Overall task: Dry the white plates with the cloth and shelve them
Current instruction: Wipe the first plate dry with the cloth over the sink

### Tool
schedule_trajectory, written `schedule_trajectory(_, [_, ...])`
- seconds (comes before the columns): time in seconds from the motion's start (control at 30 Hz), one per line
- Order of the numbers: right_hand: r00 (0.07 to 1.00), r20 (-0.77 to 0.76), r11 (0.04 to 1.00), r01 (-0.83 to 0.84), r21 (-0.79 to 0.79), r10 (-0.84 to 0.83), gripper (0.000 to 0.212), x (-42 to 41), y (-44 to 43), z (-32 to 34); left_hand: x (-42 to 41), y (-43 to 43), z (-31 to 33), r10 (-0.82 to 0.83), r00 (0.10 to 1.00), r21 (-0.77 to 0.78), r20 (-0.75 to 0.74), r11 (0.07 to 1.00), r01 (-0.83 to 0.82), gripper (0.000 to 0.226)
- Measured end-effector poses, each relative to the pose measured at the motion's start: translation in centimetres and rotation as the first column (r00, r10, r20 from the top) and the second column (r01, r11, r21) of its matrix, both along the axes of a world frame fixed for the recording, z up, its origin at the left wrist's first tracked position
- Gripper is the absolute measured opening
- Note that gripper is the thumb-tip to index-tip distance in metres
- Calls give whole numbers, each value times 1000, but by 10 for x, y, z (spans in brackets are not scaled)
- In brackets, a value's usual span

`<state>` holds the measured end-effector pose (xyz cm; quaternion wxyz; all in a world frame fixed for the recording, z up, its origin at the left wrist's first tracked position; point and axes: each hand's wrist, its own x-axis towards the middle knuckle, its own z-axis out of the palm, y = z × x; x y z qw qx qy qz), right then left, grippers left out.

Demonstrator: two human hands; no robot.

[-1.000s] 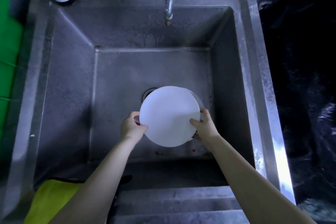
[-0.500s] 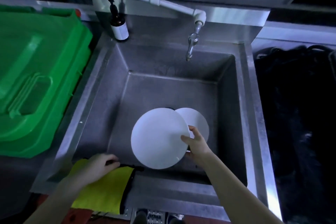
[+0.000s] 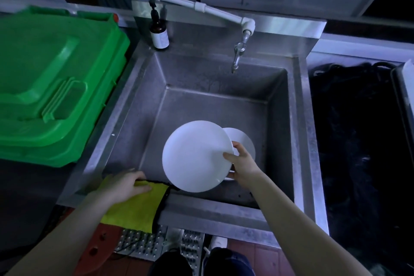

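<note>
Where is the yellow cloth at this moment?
Head view, lower left: the yellow cloth lies over the front rim of the sink, under the left hand, beside the held white plate.

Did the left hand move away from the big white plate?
Yes. The left hand let go of the plate and came back toward the person to the sink's front rim, where it rests on the yellow cloth.

Plate (image 3: 195,154) blocking basin (image 3: 156,119) right, left seemingly free

sink (image 3: 125,105): dull, scuffed steel | plate (image 3: 192,154): smooth, glossy white | cloth (image 3: 134,210): soft yellow fabric | bin lid (image 3: 44,74) left of sink: shiny green plastic
</note>
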<state>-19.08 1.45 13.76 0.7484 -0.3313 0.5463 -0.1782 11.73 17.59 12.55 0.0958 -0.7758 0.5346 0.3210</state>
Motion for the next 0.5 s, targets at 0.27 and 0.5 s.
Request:
schedule_trajectory(0.27, [998, 33, 998, 43, 46, -45, 35, 0, 2, 7, -21, 5, 26, -5, 991, -251, 135, 967, 39, 32])
schedule_trajectory(0.5, [994, 74, 997, 83, 6, -83, 35, -12, 6, 20, -22, 9, 51, 50, 992, -207, 118, 978, -25, 33])
